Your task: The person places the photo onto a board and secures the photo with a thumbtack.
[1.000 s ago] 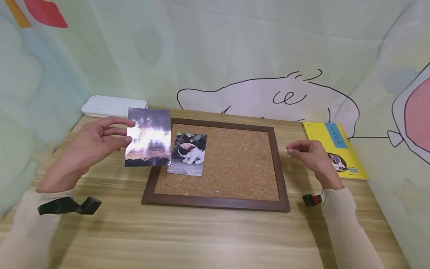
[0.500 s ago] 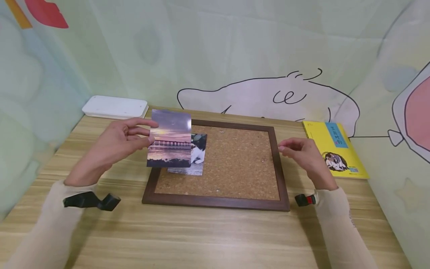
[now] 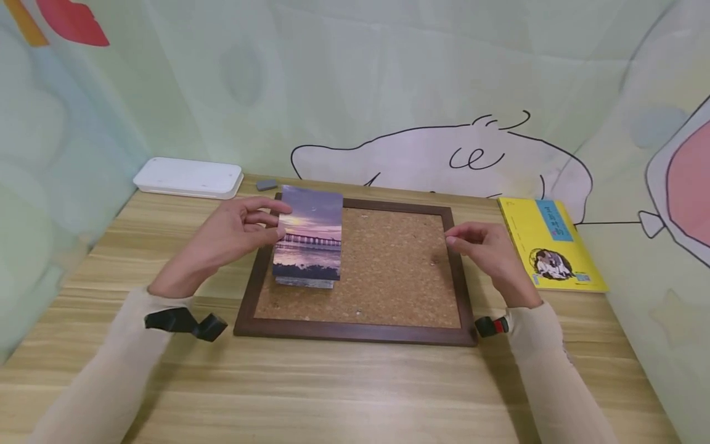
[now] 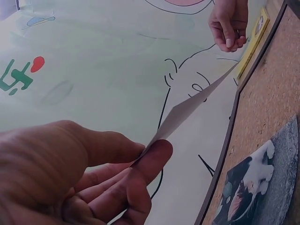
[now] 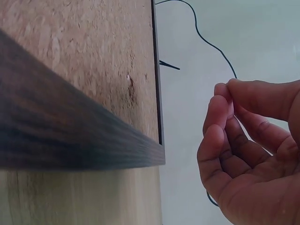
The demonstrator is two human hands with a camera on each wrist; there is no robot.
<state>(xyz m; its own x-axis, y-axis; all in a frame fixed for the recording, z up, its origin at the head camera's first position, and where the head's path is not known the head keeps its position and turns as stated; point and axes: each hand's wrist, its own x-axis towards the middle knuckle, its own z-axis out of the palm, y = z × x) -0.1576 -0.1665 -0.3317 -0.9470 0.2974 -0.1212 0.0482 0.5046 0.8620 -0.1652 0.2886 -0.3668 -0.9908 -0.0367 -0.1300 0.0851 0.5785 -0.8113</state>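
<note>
My left hand [image 3: 240, 231] pinches the left edge of a photo of a sunset over a pier [image 3: 310, 240], holding it raised above the left part of a corkboard [image 3: 399, 271]. Edge-on in the left wrist view, the photo [image 4: 187, 112] sits between thumb and fingers. Beneath it on the cork lies a cat photo [image 4: 253, 187], mostly covered in the head view. Over the board's right frame hovers my right hand [image 3: 488, 250]; in the right wrist view its fingers [image 5: 218, 112] are curled with thumb and fingertips together, and nothing shows between them.
Small clear pins [image 3: 359, 312] dot the cork. At the back left stands a white case [image 3: 188, 177], with a small grey block [image 3: 267, 184] beside it. A yellow book [image 3: 554, 246] lies right of the board. A printed cloth [image 3: 388, 92] hangs behind the table.
My left hand has carried the sunset photo rightward over the corkboard, covering most of the cat photo. My right hand has moved left to the board's right frame.
</note>
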